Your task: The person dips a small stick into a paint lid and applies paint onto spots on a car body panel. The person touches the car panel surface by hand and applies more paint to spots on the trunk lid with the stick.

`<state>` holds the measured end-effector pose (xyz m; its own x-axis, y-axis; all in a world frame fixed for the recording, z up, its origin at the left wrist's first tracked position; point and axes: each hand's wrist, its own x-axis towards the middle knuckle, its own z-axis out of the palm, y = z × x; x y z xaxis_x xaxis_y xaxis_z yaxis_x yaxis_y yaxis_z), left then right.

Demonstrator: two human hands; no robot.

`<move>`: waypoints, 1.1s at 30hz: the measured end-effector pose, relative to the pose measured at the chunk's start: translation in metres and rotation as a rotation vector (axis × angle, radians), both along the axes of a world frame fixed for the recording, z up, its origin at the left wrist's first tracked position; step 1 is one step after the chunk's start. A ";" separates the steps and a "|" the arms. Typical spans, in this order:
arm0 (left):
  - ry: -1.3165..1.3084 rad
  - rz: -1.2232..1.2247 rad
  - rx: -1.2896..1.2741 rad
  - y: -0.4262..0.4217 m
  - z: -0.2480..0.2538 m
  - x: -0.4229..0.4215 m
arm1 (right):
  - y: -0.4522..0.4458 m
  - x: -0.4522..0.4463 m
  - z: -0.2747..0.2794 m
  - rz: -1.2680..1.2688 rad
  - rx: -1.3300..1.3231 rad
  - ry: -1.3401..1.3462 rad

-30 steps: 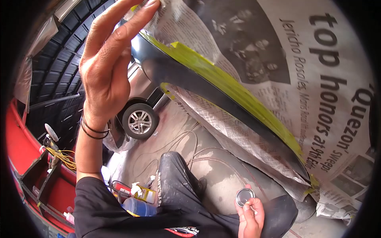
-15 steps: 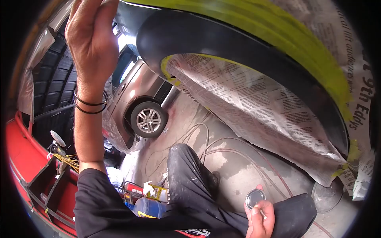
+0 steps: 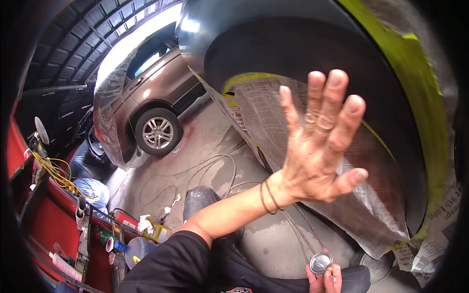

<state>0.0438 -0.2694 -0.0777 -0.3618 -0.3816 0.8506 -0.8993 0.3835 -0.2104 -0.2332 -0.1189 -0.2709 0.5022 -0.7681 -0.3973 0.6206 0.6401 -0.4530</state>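
My left hand [image 3: 317, 141] is raised with its fingers spread, back toward me, and holds nothing. Dark bands circle its wrist. It is in front of a dark curved body panel [image 3: 293, 44] and the newspaper masking [image 3: 261, 112] in its wheel arch; I cannot tell if it touches them. Yellow-green tape [image 3: 415, 63] runs along the panel's edge. Low down, my right hand [image 3: 330, 282] is closed around a small round metal tin [image 3: 320, 263] with a shiny rim and grey inside. The tin is near my knee.
A brown car [image 3: 168, 80] partly under plastic sheeting stands behind on the left. A hose [image 3: 229, 161] loops across the concrete floor. At left is a red cart [image 3: 53, 210] with tools and a yellow cord [image 3: 51, 171]. A blue-capped bottle [image 3: 139, 251] stands near a yellow can [image 3: 160, 232].
My left hand has come down and to the right from the upper left, and its fingers are now spread. The view has shifted toward the left. My right hand still holds the tin.
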 end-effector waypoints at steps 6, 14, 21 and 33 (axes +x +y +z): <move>-0.002 0.023 -0.013 -0.014 -0.002 0.008 | 0.005 0.010 -0.016 -0.008 -0.028 -0.076; 0.021 0.027 -0.114 -0.020 -0.002 0.055 | 0.003 0.020 -0.003 0.086 -0.018 -0.039; 0.016 0.176 -0.094 -0.012 -0.003 0.093 | 0.002 0.025 -0.002 0.099 0.002 -0.055; 0.348 0.195 -0.161 -0.013 -0.007 0.138 | -0.002 0.030 -0.003 0.044 -0.018 -0.044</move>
<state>0.1815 -0.2825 -0.0845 0.0233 -0.2664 0.9636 -0.9797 0.1860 0.0751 -0.2036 -0.1204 -0.2735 0.5528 -0.7513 -0.3605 0.6115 0.6596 -0.4370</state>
